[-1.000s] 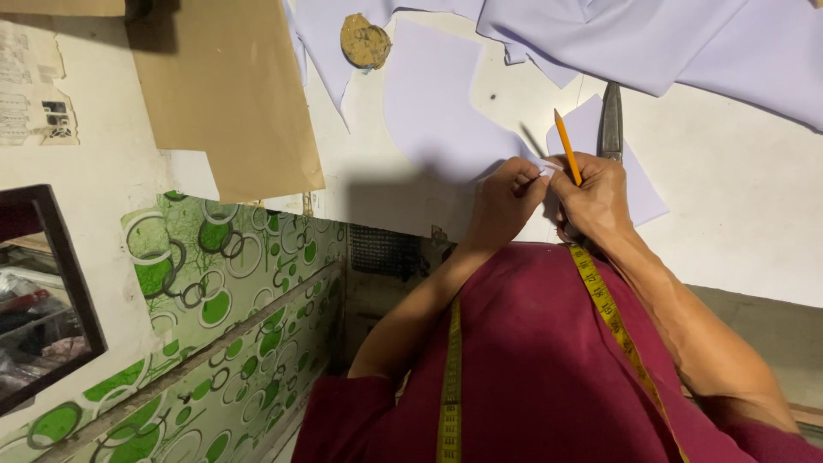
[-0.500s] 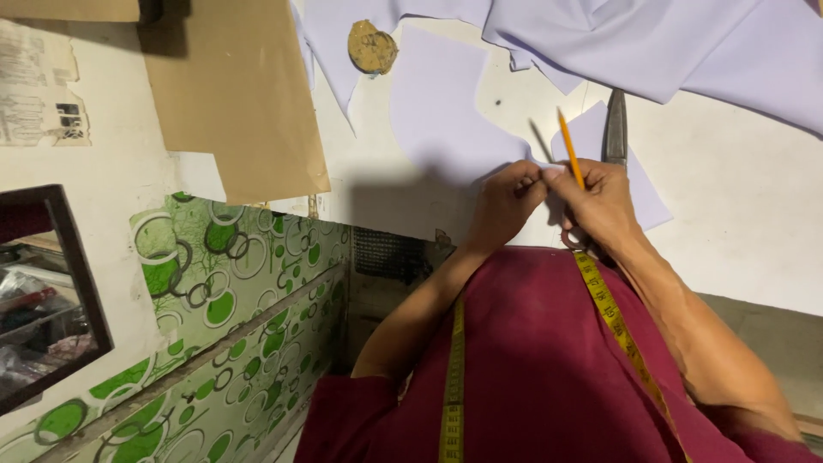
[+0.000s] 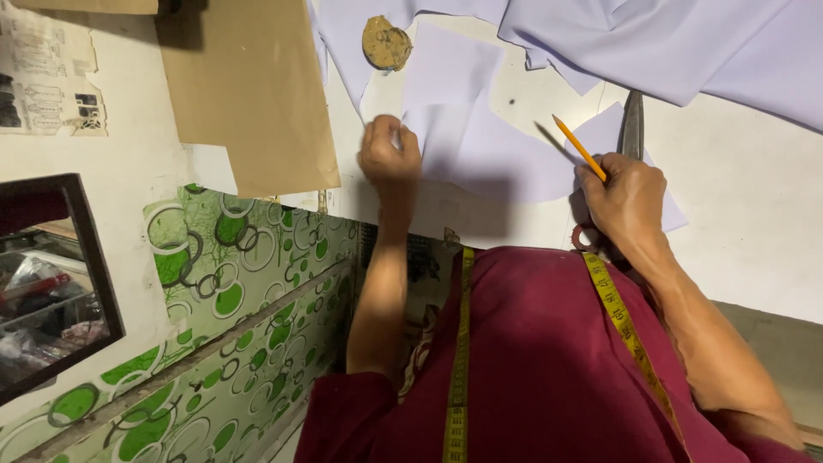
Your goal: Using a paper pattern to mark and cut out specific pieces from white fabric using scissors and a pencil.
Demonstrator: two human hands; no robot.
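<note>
My left hand (image 3: pixel 390 157) rests on the white table (image 3: pixel 754 189), its fingers curled on the left edge of a pale lilac fabric piece (image 3: pixel 493 150). My right hand (image 3: pixel 630 201) holds an orange pencil (image 3: pixel 579 147) with its tip pointing up and left over the fabric. Just beyond the right hand lie grey scissors (image 3: pixel 632 124) with a red handle loop (image 3: pixel 585 237) showing below my wrist. A yellow measuring tape (image 3: pixel 457 360) hangs around my neck over my dark red shirt.
More lilac cloth (image 3: pixel 669 43) is heaped at the table's far side. A round brownish lump (image 3: pixel 385 42) sits near it. Brown paper patterns (image 3: pixel 249 94) hang on the wall at left, above green-circled panelling (image 3: pixel 223 326) and a dark-framed opening (image 3: pixel 47 283).
My left hand has moved left, away from the right hand, to the fabric's left edge. The right hand keeps the pencil.
</note>
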